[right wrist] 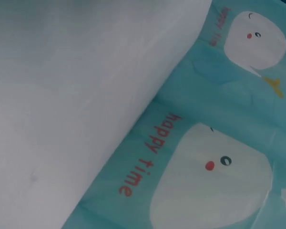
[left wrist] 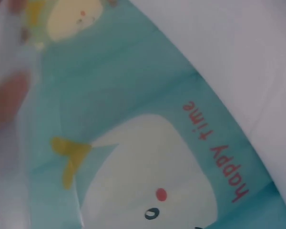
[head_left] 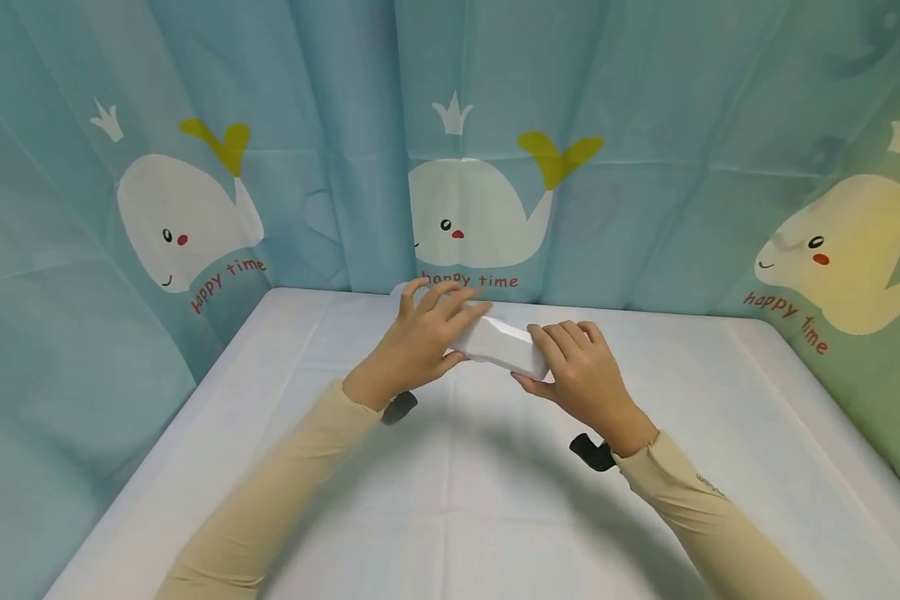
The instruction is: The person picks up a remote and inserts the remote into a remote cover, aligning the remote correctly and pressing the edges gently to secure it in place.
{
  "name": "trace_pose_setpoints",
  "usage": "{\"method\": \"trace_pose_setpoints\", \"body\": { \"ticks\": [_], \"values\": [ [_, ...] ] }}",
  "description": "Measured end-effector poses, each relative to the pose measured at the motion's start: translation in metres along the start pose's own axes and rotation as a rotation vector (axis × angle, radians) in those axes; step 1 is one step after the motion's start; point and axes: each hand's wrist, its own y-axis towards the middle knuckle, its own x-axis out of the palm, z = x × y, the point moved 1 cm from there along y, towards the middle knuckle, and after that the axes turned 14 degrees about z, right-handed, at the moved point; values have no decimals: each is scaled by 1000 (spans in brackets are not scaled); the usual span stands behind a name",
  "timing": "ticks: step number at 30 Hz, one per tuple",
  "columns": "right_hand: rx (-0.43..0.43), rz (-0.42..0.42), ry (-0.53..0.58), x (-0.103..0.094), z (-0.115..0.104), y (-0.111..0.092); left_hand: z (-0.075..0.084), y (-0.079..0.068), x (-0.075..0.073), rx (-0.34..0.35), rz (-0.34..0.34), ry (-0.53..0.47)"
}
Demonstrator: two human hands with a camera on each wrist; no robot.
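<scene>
A small white box (head_left: 501, 343) with angled faces is held up between the two hands over the table, tilted down toward the right. The right hand (head_left: 587, 375) grips its right end, fingers over the top and thumb underneath. At the left end is the left hand (head_left: 422, 337), its fingers spread and bent over the far side, its thumb at the near lower edge. Part of the left end is hidden behind that hand. In the left wrist view only a blurred finger (left wrist: 9, 100) shows at the left edge; the right wrist view shows no hand.
A white-covered table (head_left: 450, 533) lies below, with the arms' shadows on it. Blue curtains (head_left: 360, 125) printed with whales and "happy time" hang along its back and sides. A black wrist device (head_left: 594, 452) shows under the right wrist, another (head_left: 400, 408) under the left.
</scene>
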Motion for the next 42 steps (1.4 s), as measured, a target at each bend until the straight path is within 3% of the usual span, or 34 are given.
{"method": "trace_pose_setpoints", "body": {
  "ticks": [5,8,14,19,26,33,35,38,40,42],
  "values": [
    [249,120,-62,0,-6,3,8,-3,6,-123,334,140],
    [392,190,-42,0,-12,7,15,-1,9,-199,439,159],
    [528,263,52,5,-25,11,29,8,13,-293,375,99],
    [587,282,109,7,-33,12,38,11,13,-370,403,-16],
    [666,287,120,6,-38,20,42,11,14,-340,421,-75],
    [659,253,113,5,-37,22,37,6,12,-280,374,-29],
    [598,235,89,5,-35,20,33,5,9,-256,384,9],
    [450,222,43,3,-31,17,28,6,0,-203,475,82],
    [341,232,17,3,-28,15,25,11,-7,-158,552,137],
    [271,245,13,4,-26,12,23,20,-13,-103,566,209]
  ]
}}
